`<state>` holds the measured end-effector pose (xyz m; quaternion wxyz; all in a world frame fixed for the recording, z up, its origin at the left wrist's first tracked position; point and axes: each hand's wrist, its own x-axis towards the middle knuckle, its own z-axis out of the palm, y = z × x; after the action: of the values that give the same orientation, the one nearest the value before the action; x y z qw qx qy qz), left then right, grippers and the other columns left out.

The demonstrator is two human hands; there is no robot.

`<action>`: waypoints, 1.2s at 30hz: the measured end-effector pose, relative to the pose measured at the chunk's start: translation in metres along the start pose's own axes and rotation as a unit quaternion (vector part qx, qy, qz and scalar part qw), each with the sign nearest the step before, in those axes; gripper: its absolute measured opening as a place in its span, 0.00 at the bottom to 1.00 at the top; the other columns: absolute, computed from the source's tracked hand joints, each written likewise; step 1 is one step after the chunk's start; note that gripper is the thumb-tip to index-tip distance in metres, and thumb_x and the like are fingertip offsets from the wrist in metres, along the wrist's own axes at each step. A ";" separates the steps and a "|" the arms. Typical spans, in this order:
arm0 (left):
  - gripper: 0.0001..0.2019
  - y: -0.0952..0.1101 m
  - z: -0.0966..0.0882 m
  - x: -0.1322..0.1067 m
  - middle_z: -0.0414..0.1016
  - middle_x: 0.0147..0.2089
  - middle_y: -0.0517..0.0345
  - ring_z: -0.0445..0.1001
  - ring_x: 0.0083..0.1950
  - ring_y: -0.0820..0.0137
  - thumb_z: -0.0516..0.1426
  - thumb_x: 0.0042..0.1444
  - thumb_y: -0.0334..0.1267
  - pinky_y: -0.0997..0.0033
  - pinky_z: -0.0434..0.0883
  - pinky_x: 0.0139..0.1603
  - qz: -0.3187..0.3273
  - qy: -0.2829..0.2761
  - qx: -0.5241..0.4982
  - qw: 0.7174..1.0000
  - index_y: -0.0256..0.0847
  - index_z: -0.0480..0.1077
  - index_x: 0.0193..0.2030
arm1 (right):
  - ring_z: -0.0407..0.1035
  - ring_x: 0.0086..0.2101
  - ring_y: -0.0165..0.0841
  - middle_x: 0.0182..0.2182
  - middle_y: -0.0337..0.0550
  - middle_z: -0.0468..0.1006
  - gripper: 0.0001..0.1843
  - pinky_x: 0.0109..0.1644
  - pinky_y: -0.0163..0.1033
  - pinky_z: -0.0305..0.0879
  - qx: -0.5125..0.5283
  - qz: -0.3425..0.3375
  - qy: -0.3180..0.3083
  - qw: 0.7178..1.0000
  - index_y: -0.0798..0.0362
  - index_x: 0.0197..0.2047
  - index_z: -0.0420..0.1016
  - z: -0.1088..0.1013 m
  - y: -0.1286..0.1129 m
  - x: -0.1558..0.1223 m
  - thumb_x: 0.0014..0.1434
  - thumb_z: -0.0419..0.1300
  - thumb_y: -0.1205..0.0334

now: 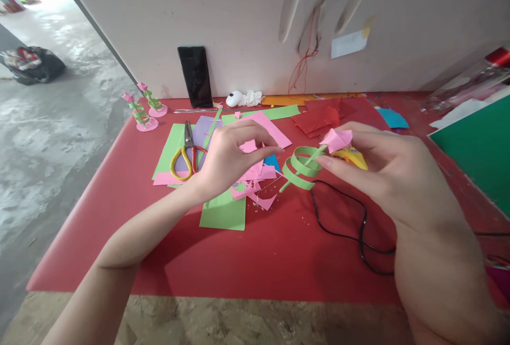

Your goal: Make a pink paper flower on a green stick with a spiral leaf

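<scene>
My right hand [398, 170] pinches a paper flower between thumb and fingers, just below its folded pink bud [338, 140]. From there a green paper stem slants down to the left, ringed by a loose green paper spiral [297, 176]. My left hand [235, 156] is just left of the spiral, thumb and index fingertips together in a pinch; anything between them is too small to make out. Beneath the left hand lie pink paper scraps [255, 188] and a green sheet [225, 212]. Scissors [186, 154] with yellow and red handles rest beside the left wrist.
Two finished-looking paper flowers [141, 117] stand on pink bases at the table's far left. A black phone [196, 77] leans on the wall near a white earbud case [235, 98]. A black cable [362, 228] loops at right, near red paper [319, 117] and a green board [478, 143].
</scene>
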<state>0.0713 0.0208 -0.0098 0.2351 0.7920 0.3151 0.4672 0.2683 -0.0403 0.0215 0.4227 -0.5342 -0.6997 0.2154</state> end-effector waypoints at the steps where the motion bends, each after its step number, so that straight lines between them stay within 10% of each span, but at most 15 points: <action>1: 0.10 -0.001 0.000 0.000 0.76 0.26 0.62 0.72 0.28 0.76 0.63 0.53 0.34 0.75 0.68 0.32 0.003 -0.005 0.006 1.000 0.39 0.72 0.22 | 0.67 0.32 0.27 0.29 0.35 0.73 0.04 0.38 0.36 0.63 0.001 0.001 -0.008 1.000 0.51 0.28 0.72 0.000 0.001 0.000 0.53 0.63 0.64; 7: 0.07 0.002 0.002 -0.002 0.77 0.39 0.57 0.73 0.38 0.76 0.56 0.59 0.30 0.74 0.70 0.42 0.005 -0.047 -0.034 0.998 0.40 0.75 0.40 | 0.70 0.36 0.31 0.33 0.38 0.75 0.03 0.42 0.40 0.65 0.016 0.003 -0.038 0.999 0.50 0.29 0.73 0.006 0.006 -0.001 0.54 0.62 0.61; 24: 0.04 0.012 0.008 -0.007 0.77 0.34 0.59 0.74 0.36 0.76 0.63 0.53 0.34 0.75 0.71 0.37 -0.092 -0.077 -0.158 0.980 0.40 0.75 0.28 | 0.71 0.35 0.32 0.32 0.37 0.76 0.04 0.40 0.40 0.67 0.023 -0.009 -0.003 1.000 0.49 0.29 0.73 0.018 0.009 -0.004 0.51 0.65 0.63; 36: 0.06 0.009 0.008 -0.004 0.75 0.30 0.63 0.71 0.31 0.80 0.62 0.54 0.35 0.81 0.69 0.35 -0.253 -0.059 -0.346 0.902 0.39 0.73 0.28 | 0.68 0.32 0.29 0.29 0.36 0.75 0.05 0.35 0.37 0.64 0.037 -0.032 0.051 0.997 0.49 0.27 0.74 0.023 0.004 -0.003 0.54 0.64 0.64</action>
<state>0.0792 0.0112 -0.0095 0.6228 0.5805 0.3089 0.4240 0.2515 -0.0381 0.0050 0.4841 -0.5061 -0.6852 0.2000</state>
